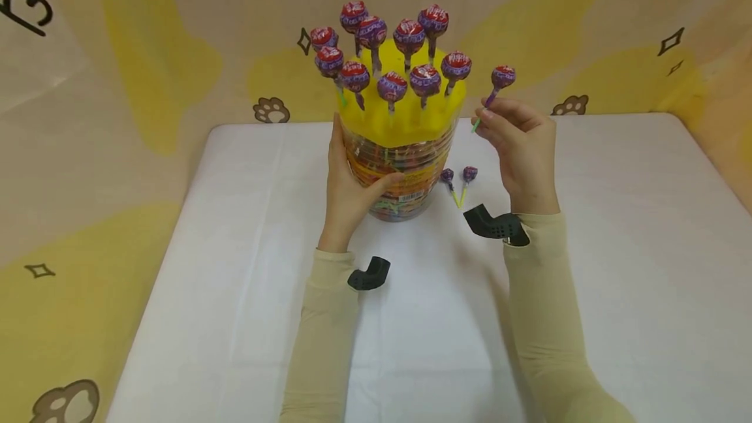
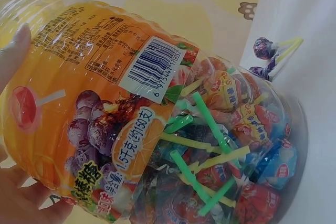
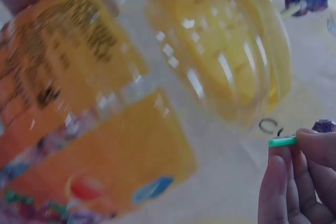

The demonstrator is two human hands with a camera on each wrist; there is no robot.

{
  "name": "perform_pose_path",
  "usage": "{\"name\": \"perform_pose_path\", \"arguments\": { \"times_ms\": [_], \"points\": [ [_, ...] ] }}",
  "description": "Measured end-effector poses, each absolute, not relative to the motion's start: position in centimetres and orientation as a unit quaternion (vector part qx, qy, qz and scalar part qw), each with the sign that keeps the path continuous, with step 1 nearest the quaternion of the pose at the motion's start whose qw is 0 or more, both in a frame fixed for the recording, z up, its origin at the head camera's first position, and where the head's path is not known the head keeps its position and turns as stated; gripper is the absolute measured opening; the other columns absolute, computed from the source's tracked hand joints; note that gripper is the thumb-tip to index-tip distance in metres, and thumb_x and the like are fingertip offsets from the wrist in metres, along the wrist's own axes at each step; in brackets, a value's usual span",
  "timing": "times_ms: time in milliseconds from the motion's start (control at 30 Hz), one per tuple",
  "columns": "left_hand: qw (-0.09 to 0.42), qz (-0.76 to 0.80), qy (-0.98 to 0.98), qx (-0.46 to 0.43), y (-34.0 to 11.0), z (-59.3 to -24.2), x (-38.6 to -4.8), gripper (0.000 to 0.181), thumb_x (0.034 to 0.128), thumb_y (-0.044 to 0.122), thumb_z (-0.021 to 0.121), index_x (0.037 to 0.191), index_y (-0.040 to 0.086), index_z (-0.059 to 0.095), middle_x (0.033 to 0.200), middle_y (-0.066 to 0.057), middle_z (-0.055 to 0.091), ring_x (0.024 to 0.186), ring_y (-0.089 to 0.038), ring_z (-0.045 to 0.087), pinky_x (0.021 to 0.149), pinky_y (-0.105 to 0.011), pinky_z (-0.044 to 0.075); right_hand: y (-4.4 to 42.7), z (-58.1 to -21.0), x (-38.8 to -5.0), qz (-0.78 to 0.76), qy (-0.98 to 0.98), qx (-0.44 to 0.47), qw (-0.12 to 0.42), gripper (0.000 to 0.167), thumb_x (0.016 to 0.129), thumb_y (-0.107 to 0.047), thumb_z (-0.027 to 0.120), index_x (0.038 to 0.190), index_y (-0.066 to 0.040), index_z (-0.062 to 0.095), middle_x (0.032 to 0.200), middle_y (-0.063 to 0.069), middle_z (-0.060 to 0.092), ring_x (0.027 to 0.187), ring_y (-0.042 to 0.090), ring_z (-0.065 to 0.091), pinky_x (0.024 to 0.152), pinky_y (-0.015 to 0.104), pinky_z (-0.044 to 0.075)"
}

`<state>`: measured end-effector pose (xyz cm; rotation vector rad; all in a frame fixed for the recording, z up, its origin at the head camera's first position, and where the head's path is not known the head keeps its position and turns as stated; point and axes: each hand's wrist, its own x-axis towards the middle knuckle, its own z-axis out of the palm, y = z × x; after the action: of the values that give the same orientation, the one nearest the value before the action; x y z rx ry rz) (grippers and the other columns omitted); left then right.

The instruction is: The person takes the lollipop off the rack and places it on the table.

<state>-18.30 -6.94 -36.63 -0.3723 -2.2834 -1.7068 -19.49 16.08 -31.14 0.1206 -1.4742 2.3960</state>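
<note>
A clear plastic jar (image 1: 392, 204) full of wrapped lollipops stands on the table, its yellow lid (image 1: 390, 129) ringed with several upright lollipops (image 1: 408, 36) in red and purple wrappers. My left hand (image 1: 348, 191) grips the jar's left side, thumb across the front. In the left wrist view the jar's orange label (image 2: 105, 93) shows grapes and a barcode. To the right of the lid, my right hand (image 1: 519, 142) pinches a lollipop (image 1: 503, 77) by its stick, head up. The stick's green end (image 3: 282, 141) sticks out past the fingertips in the right wrist view, apart from the jar.
Two purple-wrapped lollipops (image 1: 464, 178) with yellow sticks lie on the white table (image 1: 264, 292), just right of the jar's base. A patterned yellow and beige cloth (image 1: 176, 51) hangs behind the table. Black camera mounts (image 1: 370, 274) sit at both wrists.
</note>
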Motion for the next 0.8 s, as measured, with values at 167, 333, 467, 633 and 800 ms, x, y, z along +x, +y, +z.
{"name": "perform_pose_path", "arguments": {
  "times_ms": [167, 333, 467, 633, 800],
  "points": [
    [0.136, -0.584, -0.789, -0.131, -6.9, -36.5, -18.4, 0.109, 0.0786, 0.02, 0.078, 0.152, 0.014, -0.002, 0.156, -0.005, 0.012, 0.141, -0.016, 0.016, 0.115, -0.039, 0.016, 17.8, -33.1, -19.3, 0.831, -0.538, 0.007, 0.141, 0.005, 0.08, 0.004, 0.071, 0.085, 0.005, 0.07, 0.084, 0.011, 0.066, 0.074, 0.02, 0.066, 0.072, 0.026, 0.057],
    [0.133, -0.584, -0.79, -0.127, -6.9, -36.3, -18.3, 0.109, 0.0786, 0.021, 0.078, 0.152, 0.015, -0.002, 0.156, -0.005, 0.012, 0.141, -0.017, 0.016, 0.115, -0.039, 0.017, 19.8, -34.4, -19.3, 0.813, -0.575, -0.024, 0.088, 0.005, 0.08, 0.005, 0.071, 0.084, 0.003, 0.071, 0.079, 0.009, 0.067, 0.069, 0.018, 0.066, 0.068, 0.025, 0.057],
    [0.133, -0.587, -0.788, -0.13, -7.0, -36.3, -18.4, 0.109, 0.0785, 0.02, 0.078, 0.152, 0.014, -0.001, 0.156, -0.005, 0.012, 0.141, -0.015, 0.016, 0.115, -0.038, 0.017, 21.1, -35.3, -19.4, 0.799, -0.598, -0.039, 0.045, 0.005, 0.081, 0.006, 0.068, 0.082, 0.001, 0.071, 0.078, 0.008, 0.067, 0.069, 0.017, 0.066, 0.066, 0.023, 0.057],
    [0.13, -0.588, -0.788, -0.127, -7.0, -36.3, -18.4, 0.109, 0.0786, 0.02, 0.078, 0.152, 0.014, -0.002, 0.156, -0.004, 0.011, 0.141, -0.015, 0.016, 0.115, -0.037, 0.016, 22.1, -36.9, -19.7, 0.788, -0.613, -0.055, -0.008, 0.009, 0.083, 0.007, 0.067, 0.08, 0.0, 0.071, 0.079, 0.007, 0.068, 0.071, 0.016, 0.067, 0.067, 0.023, 0.057],
    [0.127, -0.586, -0.791, -0.124, -7.0, -36.4, -18.3, 0.11, 0.0781, 0.02, 0.079, 0.152, 0.014, -0.002, 0.156, -0.004, 0.011, 0.141, -0.015, 0.015, 0.115, -0.036, 0.016, 22.7, -38.4, -20.0, 0.757, -0.645, -0.082, -0.067, 0.013, 0.084, 0.005, 0.066, 0.077, -0.004, 0.071, 0.078, 0.006, 0.069, 0.069, 0.015, 0.068, 0.065, 0.023, 0.057]
  ]
}}
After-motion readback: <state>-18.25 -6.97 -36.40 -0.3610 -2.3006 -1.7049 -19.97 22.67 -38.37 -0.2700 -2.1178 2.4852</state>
